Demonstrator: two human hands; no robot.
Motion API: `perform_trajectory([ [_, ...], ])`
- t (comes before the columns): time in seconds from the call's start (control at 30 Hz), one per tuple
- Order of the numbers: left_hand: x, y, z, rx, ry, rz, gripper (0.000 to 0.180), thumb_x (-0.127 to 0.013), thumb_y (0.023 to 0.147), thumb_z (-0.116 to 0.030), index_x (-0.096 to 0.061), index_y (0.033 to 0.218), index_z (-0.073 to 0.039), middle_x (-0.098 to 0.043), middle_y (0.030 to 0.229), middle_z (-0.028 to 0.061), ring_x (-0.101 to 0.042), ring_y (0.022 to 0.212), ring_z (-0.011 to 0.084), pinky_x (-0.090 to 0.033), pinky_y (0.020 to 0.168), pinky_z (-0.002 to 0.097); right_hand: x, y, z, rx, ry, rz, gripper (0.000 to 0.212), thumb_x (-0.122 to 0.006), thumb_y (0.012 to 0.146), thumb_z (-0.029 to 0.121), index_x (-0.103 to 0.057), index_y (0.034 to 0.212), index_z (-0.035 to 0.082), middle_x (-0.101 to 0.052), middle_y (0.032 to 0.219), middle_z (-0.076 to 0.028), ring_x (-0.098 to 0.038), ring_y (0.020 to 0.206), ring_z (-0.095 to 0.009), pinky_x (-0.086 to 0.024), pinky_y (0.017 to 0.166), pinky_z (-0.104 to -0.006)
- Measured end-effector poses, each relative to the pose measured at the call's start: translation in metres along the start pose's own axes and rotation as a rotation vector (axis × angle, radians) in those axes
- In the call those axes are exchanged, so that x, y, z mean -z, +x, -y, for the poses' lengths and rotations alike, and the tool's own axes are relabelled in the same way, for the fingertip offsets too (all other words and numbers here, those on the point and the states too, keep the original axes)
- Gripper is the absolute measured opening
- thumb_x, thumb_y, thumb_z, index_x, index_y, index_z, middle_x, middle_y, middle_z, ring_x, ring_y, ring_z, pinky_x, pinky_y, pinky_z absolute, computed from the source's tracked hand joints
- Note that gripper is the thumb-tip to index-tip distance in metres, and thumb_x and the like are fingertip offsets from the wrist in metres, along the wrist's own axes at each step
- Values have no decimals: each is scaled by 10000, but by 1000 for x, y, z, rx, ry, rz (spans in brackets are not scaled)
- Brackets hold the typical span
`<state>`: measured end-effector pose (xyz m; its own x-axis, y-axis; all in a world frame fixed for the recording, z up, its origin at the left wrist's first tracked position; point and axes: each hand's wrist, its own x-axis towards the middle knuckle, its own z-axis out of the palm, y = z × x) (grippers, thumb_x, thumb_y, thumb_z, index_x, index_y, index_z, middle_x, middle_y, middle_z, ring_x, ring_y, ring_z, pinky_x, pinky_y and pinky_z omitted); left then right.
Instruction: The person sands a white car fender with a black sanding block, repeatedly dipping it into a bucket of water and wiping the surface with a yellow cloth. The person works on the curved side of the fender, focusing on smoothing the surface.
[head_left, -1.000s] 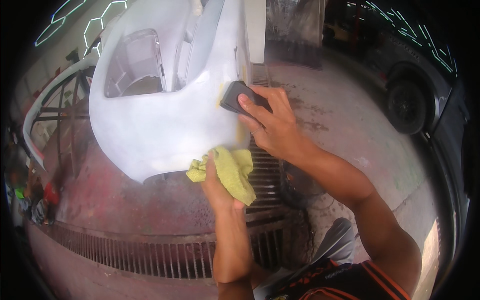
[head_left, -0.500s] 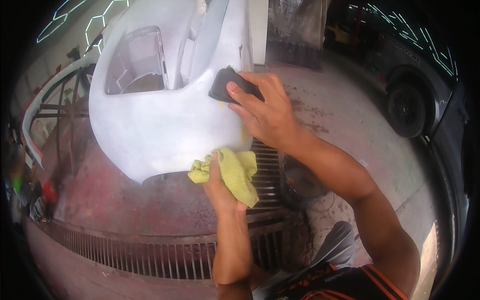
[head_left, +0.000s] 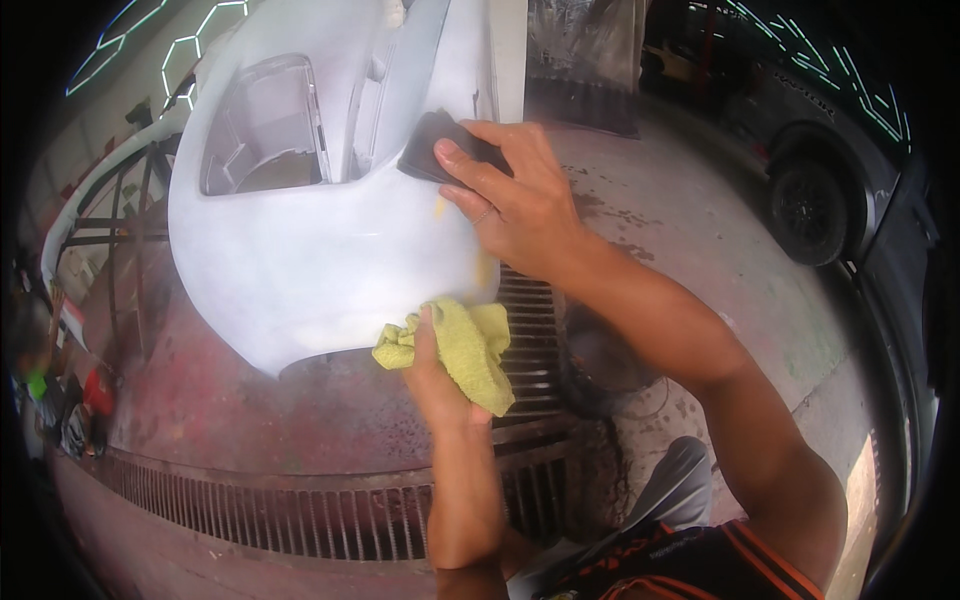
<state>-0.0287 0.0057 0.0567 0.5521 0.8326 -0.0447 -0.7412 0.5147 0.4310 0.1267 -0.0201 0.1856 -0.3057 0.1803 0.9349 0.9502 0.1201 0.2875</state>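
Observation:
A pale, whitish car bumper [head_left: 300, 250] stands in front of me, its surface matt, with small yellowish patches near its right edge. My right hand [head_left: 530, 205] grips a black sanding block [head_left: 428, 145], thumb on the near side, and the block lies against the bumper's upper right part, beside the corner of a recess. Lower down, my left hand [head_left: 437, 385] is closed round a crumpled yellow-green cloth [head_left: 468, 355]. That cloth is just below the bumper's lower right edge; whether it touches the bumper I cannot tell.
A metal floor grate [head_left: 300, 515] runs across below the bumper and up its right side. Near my right forearm sits a dark round bucket [head_left: 600, 365]. Another bumper-like part [head_left: 85, 205] rests on a stand at left. A dark grey vehicle [head_left: 850, 130] is parked at right.
The sanding block and my right hand have slid a little up and left along the bumper. My left hand keeps the cloth in nearly the same place. The view has shifted slightly.

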Motion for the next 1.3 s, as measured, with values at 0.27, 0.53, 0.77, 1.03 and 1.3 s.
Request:
perform_trajectory([
  [0.27, 8, 6, 4, -6, 18, 1, 318, -627, 1105, -324, -679, 1254, -48, -733, 1126, 93, -739, 988, 223, -640, 828, 388, -2, 12, 8, 12, -1, 33, 622, -924, 774, 55, -738, 1362, 132, -686, 1282, -184, -629, 1078, -360, -546, 890, -449],
  [0.53, 6, 6, 5, -22, -14, 27, 315, -618, 1109, -321, -682, 1241, -42, -737, 1114, 96, -748, 975, 227, -646, 818, 386, 46, -29, 0, -165, -29, 30, 588, -902, 807, 27, -750, 1369, 111, -675, 1287, -211, -629, 1133, -384, -554, 951, -456],
  [0.77, -3, -2, -1, -5, 8, -50, 327, -628, 1103, -341, -678, 1236, -47, -732, 1125, 103, -743, 997, 228, -649, 821, 394, -1, 17, 0, -47, -13, -3, 549, -915, 814, 104, -753, 1338, 125, -687, 1269, -180, -629, 1105, -357, -553, 899, -458],
  [1.03, -2, -5, -3, 16, 26, 16, 333, -664, 1082, -289, -585, 1304, -54, -670, 1158, 101, -710, 1011, 234, -627, 807, 381, -6, 17, 5, -99, -39, -60, 611, -930, 766, 70, -751, 1345, 139, -674, 1237, -184, -619, 1055, -359, -544, 861, -461],
  [1.3, -1, -3, 2, -2, 70, -6, 389, -653, 1081, -332, -589, 1345, -53, -659, 1217, 116, -697, 1063, 258, -628, 829, 425, 6, -15, 6, -103, -58, -69, 613, -919, 785, 115, -726, 1366, 139, -663, 1261, -184, -608, 1053, -364, -543, 865, -465],
])
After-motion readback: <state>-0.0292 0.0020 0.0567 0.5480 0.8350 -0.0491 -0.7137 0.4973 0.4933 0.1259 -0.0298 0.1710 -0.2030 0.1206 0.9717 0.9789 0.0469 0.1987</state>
